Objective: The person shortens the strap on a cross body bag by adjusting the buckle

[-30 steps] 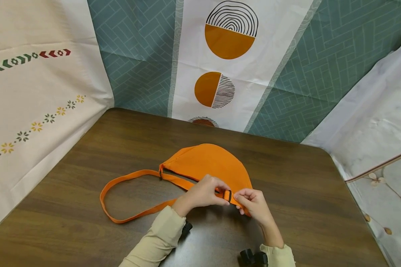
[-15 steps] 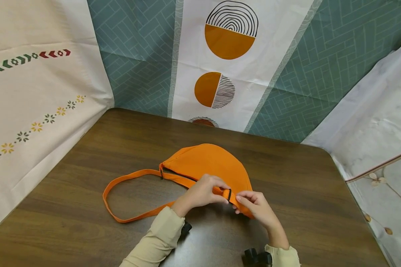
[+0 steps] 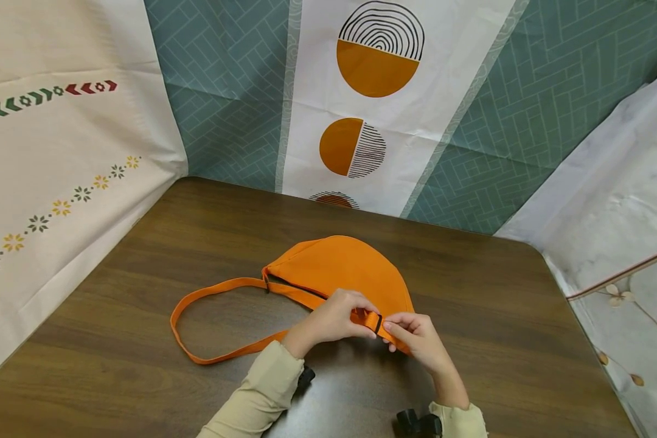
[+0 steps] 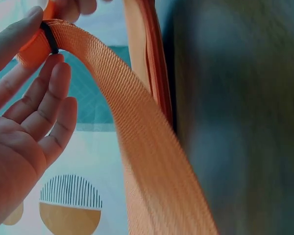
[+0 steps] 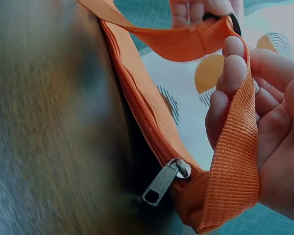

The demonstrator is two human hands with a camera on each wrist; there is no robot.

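An orange waist bag (image 3: 342, 261) lies on the brown table, its strap (image 3: 216, 287) looping out to the left. My left hand (image 3: 336, 317) pinches the strap at a black slide buckle (image 3: 378, 323), thumb against it in the left wrist view, where the buckle (image 4: 49, 37) has webbing threaded through it. Just right of the buckle my right hand (image 3: 418, 337) pinches the strap between thumb and fingers. In the right wrist view the strap (image 5: 232, 161) runs from those fingers down to the bag's end, beside a metal zipper pull (image 5: 160, 185).
The wooden table (image 3: 142, 255) extends around the bag on all sides. Patterned cloths hang behind and beside it, with a green and white one (image 3: 230, 91) at the back. Black wrist cameras (image 3: 418, 422) sit at both sleeves.
The strap loop at the left has drawn slightly to the right. The buckle and my right hand have shifted only a little; my left hand keeps its hold.
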